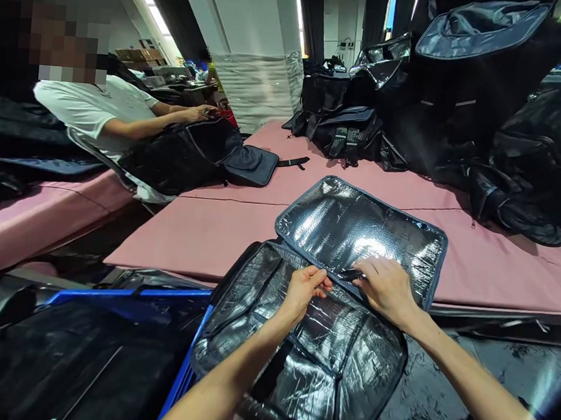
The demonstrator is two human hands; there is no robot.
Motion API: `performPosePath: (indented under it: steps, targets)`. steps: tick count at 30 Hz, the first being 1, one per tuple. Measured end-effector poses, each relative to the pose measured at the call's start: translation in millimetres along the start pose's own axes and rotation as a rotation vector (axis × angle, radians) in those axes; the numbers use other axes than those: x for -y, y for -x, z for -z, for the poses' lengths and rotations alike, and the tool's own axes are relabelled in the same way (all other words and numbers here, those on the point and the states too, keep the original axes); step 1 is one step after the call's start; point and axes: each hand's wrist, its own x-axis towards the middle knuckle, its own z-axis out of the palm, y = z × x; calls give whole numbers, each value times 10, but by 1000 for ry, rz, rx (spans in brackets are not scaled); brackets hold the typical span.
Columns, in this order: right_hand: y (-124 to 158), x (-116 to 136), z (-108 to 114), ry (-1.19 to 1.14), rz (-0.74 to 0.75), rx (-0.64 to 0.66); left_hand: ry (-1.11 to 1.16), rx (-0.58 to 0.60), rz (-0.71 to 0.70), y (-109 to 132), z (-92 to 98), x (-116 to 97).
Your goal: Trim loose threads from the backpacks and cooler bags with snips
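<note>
An insulated bag (317,362) with a shiny silver lining lies open in front of me. Its grey-edged lid (357,222) is folded back flat on the pink table. My left hand (303,293) is closed in a pinch at the seam between lid and body. Just to its right, my right hand (386,286) curls its fingers over a small dark object (350,275) at the same seam. What kind of object this is, I cannot make out. The right palm rests over the lid's near edge.
A pink-covered table (201,229) spans the view. Black bags (437,125) are heaped at the back right. Across the left side, a person in a white shirt (118,106) handles another black bag (182,157). A blue bin (128,294) holding dark bags stands at my lower left.
</note>
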Motion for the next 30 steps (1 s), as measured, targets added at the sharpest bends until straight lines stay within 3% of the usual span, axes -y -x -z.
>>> performPosePath:
  steps: [6, 12, 16, 23, 25, 27, 30]
  targets:
    - [-48, 11, 38, 128, 64, -17, -24, -13, -15, -6, -13, 11]
    - [-28, -90, 50, 101, 139, 41, -39, -13, -24, -2, -16, 21]
    - [4, -164, 16, -135, 146, 125, -61, -11, -34, 13, -4, 16]
    - [-2, -161, -28, -466, 42, 82, -124, -1, -56, -9, 10, 20]
    - [-13, -160, -30, -546, 11, 95, -249, 2, -81, 16, 33, 2]
    - [-19, -163, -27, -607, -26, 95, -525, -61, -217, 66, 60, -37]
    - [-21, -162, -16, -630, -59, 92, -968, -115, -639, 132, 75, -139]
